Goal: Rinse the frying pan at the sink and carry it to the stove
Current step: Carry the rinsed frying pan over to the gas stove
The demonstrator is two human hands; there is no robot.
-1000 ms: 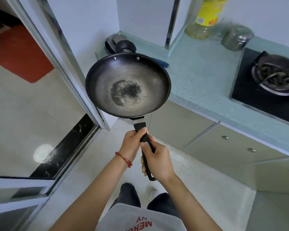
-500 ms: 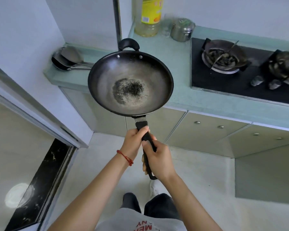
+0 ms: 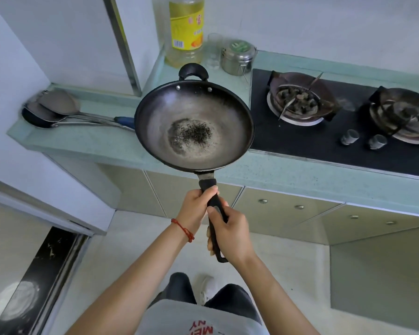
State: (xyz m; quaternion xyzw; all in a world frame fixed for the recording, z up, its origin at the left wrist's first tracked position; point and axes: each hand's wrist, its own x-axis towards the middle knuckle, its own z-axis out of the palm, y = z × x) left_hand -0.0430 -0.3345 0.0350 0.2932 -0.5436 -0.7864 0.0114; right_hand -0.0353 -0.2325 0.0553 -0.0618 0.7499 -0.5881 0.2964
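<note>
Your left hand [image 3: 196, 209] grips upper part of frying pan [image 3: 194, 126] handle; your right hand [image 3: 230, 234] wraps lower part, fingers hiding most of grip. Pan held level in air ahead of both hands, over front edge of table [image 3: 87, 143], dark speckled patch at centre. Pan bowl covers ends of ladles [image 3: 56, 110] lying left. Stove [image 3: 307, 139] just right, far burner cut off by frame. Oil bottle [image 3: 185, 32], steel canister [image 3: 238, 58] behind pan; bottle top cut off.

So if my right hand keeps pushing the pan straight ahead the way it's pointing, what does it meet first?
Probably the pale green stone countertop: the right hand grips the black frying pan by its long handle, aimed at the counter's front edge. The pan looks held above it, but depth is unclear.
</note>
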